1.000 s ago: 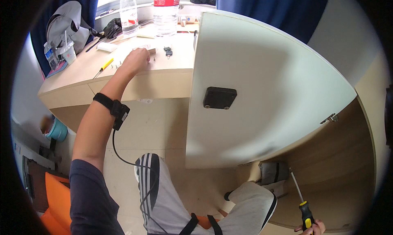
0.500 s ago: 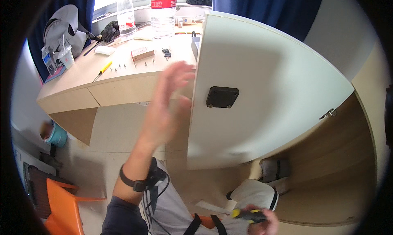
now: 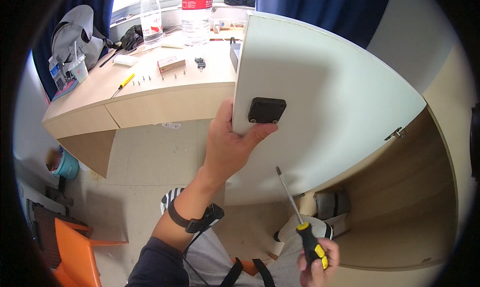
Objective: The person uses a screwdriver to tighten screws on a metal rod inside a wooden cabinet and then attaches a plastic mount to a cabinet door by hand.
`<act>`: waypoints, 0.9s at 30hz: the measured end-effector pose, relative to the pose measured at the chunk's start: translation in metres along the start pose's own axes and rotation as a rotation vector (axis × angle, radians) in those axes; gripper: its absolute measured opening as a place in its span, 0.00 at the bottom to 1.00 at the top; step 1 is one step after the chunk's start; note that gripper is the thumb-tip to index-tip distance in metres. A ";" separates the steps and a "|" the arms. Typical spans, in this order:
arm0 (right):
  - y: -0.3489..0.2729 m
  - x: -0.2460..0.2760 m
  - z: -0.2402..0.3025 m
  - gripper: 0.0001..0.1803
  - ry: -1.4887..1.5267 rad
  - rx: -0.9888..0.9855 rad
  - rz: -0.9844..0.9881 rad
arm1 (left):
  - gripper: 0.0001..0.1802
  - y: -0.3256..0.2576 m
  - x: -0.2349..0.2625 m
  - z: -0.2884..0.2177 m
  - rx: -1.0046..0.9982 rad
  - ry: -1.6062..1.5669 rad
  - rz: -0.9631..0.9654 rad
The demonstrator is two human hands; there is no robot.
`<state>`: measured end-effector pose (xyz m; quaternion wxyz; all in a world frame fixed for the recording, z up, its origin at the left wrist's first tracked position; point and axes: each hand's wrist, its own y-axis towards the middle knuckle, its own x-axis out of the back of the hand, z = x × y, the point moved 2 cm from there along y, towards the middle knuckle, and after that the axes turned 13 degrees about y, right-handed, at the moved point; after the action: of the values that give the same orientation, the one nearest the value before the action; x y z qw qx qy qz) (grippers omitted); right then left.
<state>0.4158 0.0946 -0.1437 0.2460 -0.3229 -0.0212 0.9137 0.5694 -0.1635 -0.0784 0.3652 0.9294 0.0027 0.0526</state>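
My left hand [image 3: 227,147] grips the left edge of a white cabinet door [image 3: 330,102], thumb lying on its face just below a small black square fitting [image 3: 266,110]. My right hand [image 3: 317,263] at the lower edge holds a black-and-yellow screwdriver [image 3: 302,227]; its thin shaft points up toward the door, its tip a short way below the fitting and apart from it. The door swings out from a wooden cabinet [image 3: 430,187] on the right, where a metal hinge [image 3: 395,134] shows.
A wooden desk [image 3: 150,94] stands behind, with two plastic bottles [image 3: 196,14], several small screws [image 3: 165,77], a yellow screwdriver [image 3: 123,84], a small box [image 3: 171,64] and a grey bag [image 3: 75,34]. An orange chair [image 3: 75,257] is at lower left. Blue curtains hang behind.
My left hand came back from the desk and took hold of the door's edge. My right hand brought the screwdriver in from the far right and raised its tip toward the black fitting.
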 end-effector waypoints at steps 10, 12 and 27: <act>0.013 -0.063 0.049 0.18 -0.876 0.990 0.323 | 0.20 -0.004 0.000 -0.002 -0.080 0.026 -0.037; 0.015 -0.064 0.048 0.18 -0.857 1.008 0.289 | 0.20 -0.003 -0.002 -0.002 -0.081 0.005 -0.034; 0.020 -0.058 0.031 0.25 -0.848 0.920 0.149 | 0.19 -0.008 0.001 -0.006 -0.073 0.058 -0.037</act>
<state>0.4277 0.0538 -0.0891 0.2658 0.2056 0.3009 0.8925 0.5697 -0.1535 -0.0795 0.3994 0.9134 0.0284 0.0729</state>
